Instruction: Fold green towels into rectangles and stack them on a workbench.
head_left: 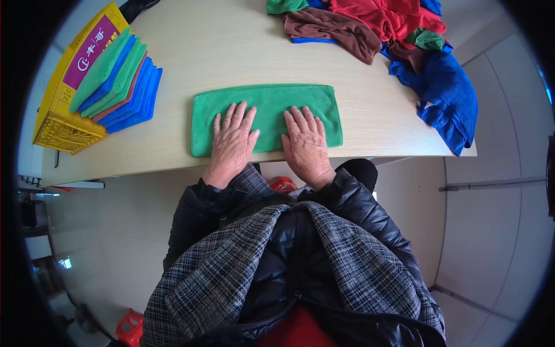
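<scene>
A green towel [267, 115], folded into a long rectangle, lies flat along the near edge of the table. My left hand [232, 139] rests palm down on its left part, fingers stretched out. On its right part lies my right hand [306, 139], also flat with the fingers a little apart. Neither hand grips the cloth. To the left, a stack of folded towels [124, 84] in green, blue and brown leans by a yellow basket [63, 115]. A loose heap of towels at the far right holds a red towel [376, 23], a brown towel [332, 30] and a blue towel [445, 92].
The pale wooden table [231, 58] has its front edge just before my body. The blue towel hangs over the table's right corner. White cabinet doors [485, 115] stand to the right. A red plastic stool [130, 328] is on the floor at the lower left.
</scene>
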